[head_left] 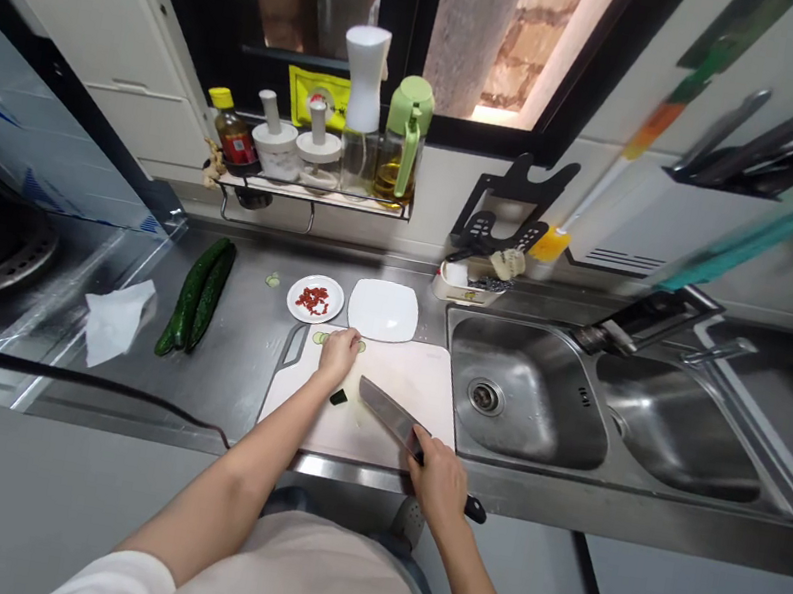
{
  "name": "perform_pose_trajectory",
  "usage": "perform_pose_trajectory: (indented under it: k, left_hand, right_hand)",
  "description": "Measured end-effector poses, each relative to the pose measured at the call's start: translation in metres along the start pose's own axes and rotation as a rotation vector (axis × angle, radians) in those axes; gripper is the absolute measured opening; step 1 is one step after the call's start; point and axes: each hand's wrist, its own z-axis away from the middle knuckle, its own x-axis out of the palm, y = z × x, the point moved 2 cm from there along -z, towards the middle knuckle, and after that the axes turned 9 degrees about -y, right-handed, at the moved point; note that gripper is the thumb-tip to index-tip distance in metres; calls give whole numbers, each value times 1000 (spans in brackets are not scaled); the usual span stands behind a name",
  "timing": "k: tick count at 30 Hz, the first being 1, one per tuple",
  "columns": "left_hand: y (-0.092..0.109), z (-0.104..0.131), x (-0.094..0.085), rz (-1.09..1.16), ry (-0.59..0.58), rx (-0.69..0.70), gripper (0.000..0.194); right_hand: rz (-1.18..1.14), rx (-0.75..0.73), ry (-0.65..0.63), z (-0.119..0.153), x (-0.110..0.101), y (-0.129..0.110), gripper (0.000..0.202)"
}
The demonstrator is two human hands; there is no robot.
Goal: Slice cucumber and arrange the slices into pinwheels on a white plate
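A cleaver (389,409) is in my right hand (440,477), its fingers wrapped round the black handle. The blade lies low over the pale cutting board (421,372), pointing up and left. At the board's far edge, my left hand (339,353) is closed, with fingers bent down. Pale green cucumber slices (319,337) show on either side of its fingers; what is under them is hidden. A dark green piece of cucumber (338,396) lies on the board between my left wrist and the blade. Just beyond the board stands a white rectangular plate (383,311).
A small plate (293,304) holds chopped red pieces. Two whole cucumbers (197,294) and a crumpled white paper (117,321) lie on the left. The double sink (529,390) borders the board on the right. A dark cable (123,385) crosses the counter's front left.
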Motion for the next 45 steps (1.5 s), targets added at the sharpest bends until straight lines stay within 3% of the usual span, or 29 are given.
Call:
perform_pose_trajectory:
  k: [6,18,22,26,30,34,36,39,45]
  left_hand:
    - [0,-1,3,-91,1,52,15]
    - [5,9,-8,-79,77,-22,13]
    - [-4,26,-20,31,188,-96,19]
    - [-13,60,-30,142,254,-96,22]
    - [-12,98,-29,133,154,-67,23]
    - [-5,121,-21,32,-35,-71,36]
    - [-2,125,-17,-12,-105,-77,41]
    - [-1,125,-13,-40,-154,-92,35]
    - [-8,119,-12,2,-111,-102,27]
  right_hand:
    - [-2,-2,2,-3,0,-1,44]
    - [-37,-6,4,-4,-4,-3,41]
    - [-127,25,25,-3,-1,-1,37]
    - [-222,49,31,-5,3,-2,35]
    - [-303,38,51,-10,6,-4,31]
    - [-319,18,63,-13,6,-6,28]
    - [-311,9,61,-14,5,-6,28]
    - [-300,2,58,-15,5,-7,28]
    - [-288,7,52,-17,6,-7,29]
